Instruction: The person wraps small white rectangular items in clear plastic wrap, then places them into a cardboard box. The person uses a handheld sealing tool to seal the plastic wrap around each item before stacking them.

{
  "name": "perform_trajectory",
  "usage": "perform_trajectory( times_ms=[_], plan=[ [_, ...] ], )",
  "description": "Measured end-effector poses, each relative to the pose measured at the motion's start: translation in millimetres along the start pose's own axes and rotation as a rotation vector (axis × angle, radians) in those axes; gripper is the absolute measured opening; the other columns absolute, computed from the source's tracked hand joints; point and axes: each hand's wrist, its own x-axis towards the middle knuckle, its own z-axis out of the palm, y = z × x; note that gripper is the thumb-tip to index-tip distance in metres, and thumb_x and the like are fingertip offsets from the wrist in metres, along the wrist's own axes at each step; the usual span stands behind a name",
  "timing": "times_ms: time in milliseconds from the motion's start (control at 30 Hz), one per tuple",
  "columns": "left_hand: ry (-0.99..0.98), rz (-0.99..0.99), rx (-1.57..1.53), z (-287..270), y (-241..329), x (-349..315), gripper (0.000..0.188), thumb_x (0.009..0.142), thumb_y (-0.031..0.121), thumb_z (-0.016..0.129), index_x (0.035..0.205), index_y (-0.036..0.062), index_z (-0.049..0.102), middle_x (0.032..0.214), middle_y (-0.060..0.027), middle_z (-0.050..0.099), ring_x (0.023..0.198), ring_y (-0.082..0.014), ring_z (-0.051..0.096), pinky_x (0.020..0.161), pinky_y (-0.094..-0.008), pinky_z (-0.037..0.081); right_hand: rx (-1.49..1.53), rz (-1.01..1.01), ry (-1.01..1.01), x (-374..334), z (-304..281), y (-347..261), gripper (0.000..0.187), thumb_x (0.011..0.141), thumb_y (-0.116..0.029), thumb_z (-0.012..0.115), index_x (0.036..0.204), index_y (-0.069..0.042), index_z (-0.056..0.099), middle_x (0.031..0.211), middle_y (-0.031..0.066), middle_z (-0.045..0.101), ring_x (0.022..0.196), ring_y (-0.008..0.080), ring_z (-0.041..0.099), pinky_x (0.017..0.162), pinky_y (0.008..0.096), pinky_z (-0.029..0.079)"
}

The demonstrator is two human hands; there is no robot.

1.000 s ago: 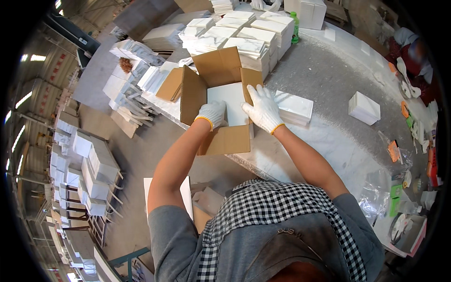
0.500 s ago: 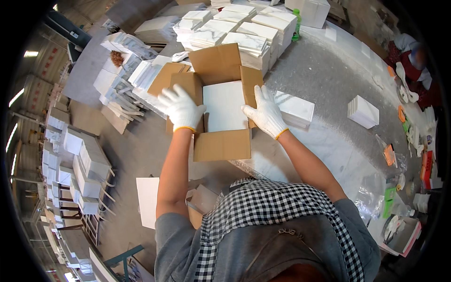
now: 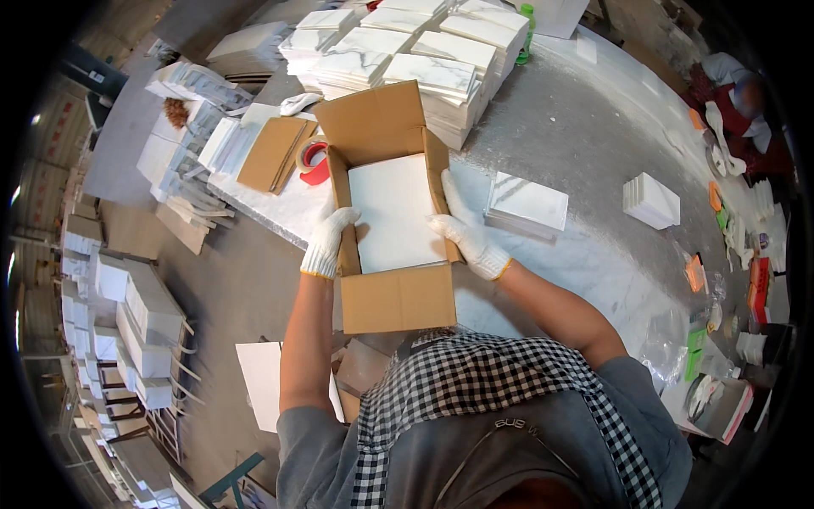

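An open cardboard box (image 3: 398, 301) stands in front of me, its far flap raised and its near flap folded down toward me. A flat white sheet or slab (image 3: 395, 212) covers what is inside; anything under it is hidden. My left hand (image 3: 327, 241), in a white knitted glove, grips the left wall with the thumb over the rim. On the right wall my gloved right hand (image 3: 471, 239) has its thumb over the edge and its fingers along the outside. Beyond the left wall lies a roll of tape (image 3: 315, 173) with red on it.
Marble-patterned tile stacks (image 3: 432, 75) stand behind the box. To its right sit a short tile stack (image 3: 529, 202) and a smaller one (image 3: 651, 202). Flat cardboard pieces (image 3: 271, 154) lie at left. A green bottle (image 3: 526, 34) stands far back; a person (image 3: 736, 106) is at far right.
Both hands have closed on the box walls, and the box has come nearer to me. The side flaps no longer stick outward. The tape roll has come into sight.
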Motion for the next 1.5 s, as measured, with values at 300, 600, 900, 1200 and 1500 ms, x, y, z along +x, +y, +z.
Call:
perform_trajectory(
  times_ms=[300, 600, 900, 1200, 1500],
  plan=[
    [0.07, 0.078, -0.177, 7, -21, 4, 0.056, 0.085, 0.009, 0.068, 0.14, 0.0084, 0.056, 0.104, -0.0033, 0.059, 0.09, -0.0157, 0.061, 0.073, -0.0353, 0.056, 0.088, -0.181, 0.023, -1, 11, 36, 0.102, 0.092, -0.039, 0.065, 0.166, 0.002, 0.008, 0.175, 0.0213, 0.006, 0.162, 0.0284, 0.003, 0.129, 0.0344, 0.008],
    [0.054, 0.243, 0.204, 18, -13, -31, 0.056, 0.099, 0.019, 0.065, 0.147, -0.0019, 0.047, 0.137, -0.0167, 0.059, 0.117, -0.0301, 0.062, 0.104, -0.0434, 0.05, -0.386, -0.141, 0.201, -50, -28, -11, 0.09, 0.094, -0.051, 0.065, 0.164, -0.007, 0.03, 0.167, 0.0254, 0.028, 0.155, 0.0395, 0.026, 0.125, 0.0433, 0.027],
    [-0.359, 0.89, 1.166, 53, 14, -144, 0.094, 0.084, 0.046, 0.084, 0.151, -0.0068, 0.044, 0.132, -0.0265, 0.055, 0.127, -0.0367, 0.053, 0.109, -0.049, 0.042, -0.343, -0.088, 0.509, -204, -88, -48, 0.054, 0.102, -0.039, 0.058, 0.139, 0.001, 0.059, 0.141, 0.0234, 0.06, 0.132, 0.0371, 0.057, 0.108, 0.0414, 0.046],
    [-0.06, 0.651, 1.592, 93, -32, -160, 0.063, 0.07, 0.028, 0.087, 0.124, 0.0013, 0.065, 0.094, -0.0234, 0.069, 0.092, -0.0413, 0.064, 0.076, -0.05, 0.049, -0.493, -0.035, 1.33, -386, -203, 54, 0.058, 0.1, -0.039, 0.061, 0.148, -0.007, 0.055, 0.15, 0.0186, 0.056, 0.139, 0.0352, 0.052, 0.118, 0.0427, 0.039],
    [0.021, 1.122, 1.068, 197, -42, -236, 0.055, 0.087, 0.018, 0.082, 0.133, -0.0036, 0.062, 0.126, -0.0188, 0.067, 0.11, -0.0371, 0.062, 0.097, -0.0484, 0.049, -1.096, 0.64, 1.638, -540, -288, 11, 0.098, 0.084, -0.05, 0.078, 0.162, -0.009, 0.035, 0.163, 0.022, 0.039, 0.152, 0.0405, 0.034, 0.124, 0.0462, 0.031]
  ],
)
